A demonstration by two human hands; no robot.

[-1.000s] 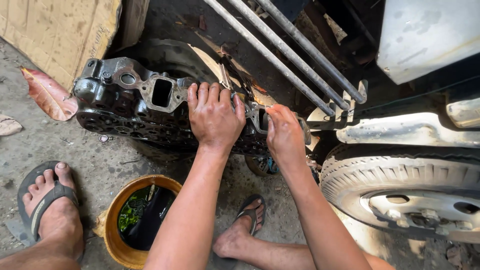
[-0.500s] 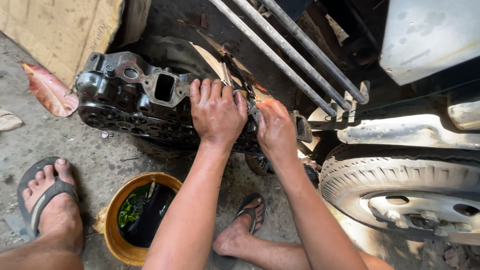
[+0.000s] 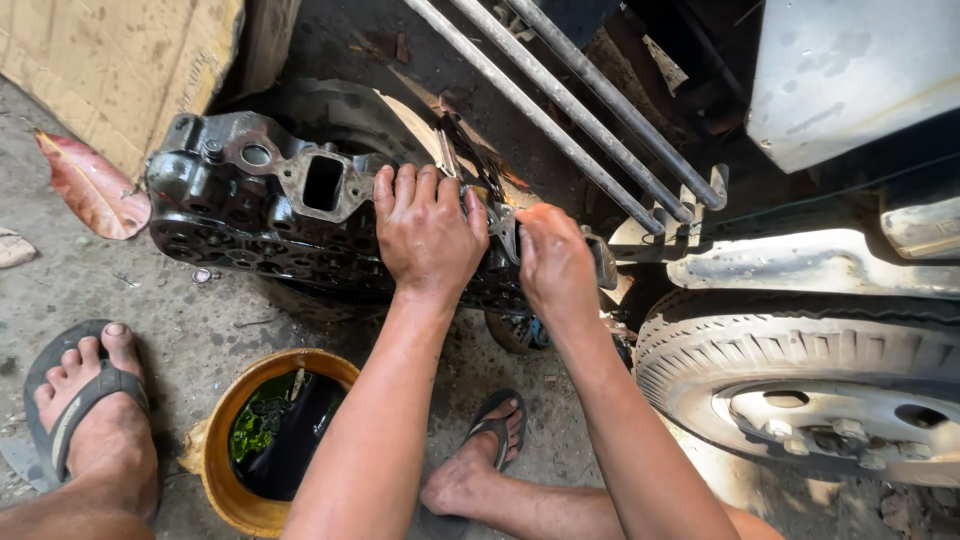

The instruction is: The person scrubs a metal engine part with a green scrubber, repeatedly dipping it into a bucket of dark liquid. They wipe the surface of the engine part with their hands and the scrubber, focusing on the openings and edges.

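Note:
A black, oily engine cylinder head lies on its side on the concrete ground. My left hand rests flat on its top edge, fingers curled over the rim near a rectangular port. At the head's right end my right hand is closed around the casting; what its fingers grip is hidden. A thin dark strip, perhaps a gasket, sticks up behind the head between my hands.
A yellow bowl of dark oily liquid sits between my sandalled feet. A vehicle wheel and body stand at right, metal rods slant above. Cardboard and a dry red leaf lie at left.
My right hand has slid down and closed tighter around the right end of the cylinder head. The left hand has stayed in place.

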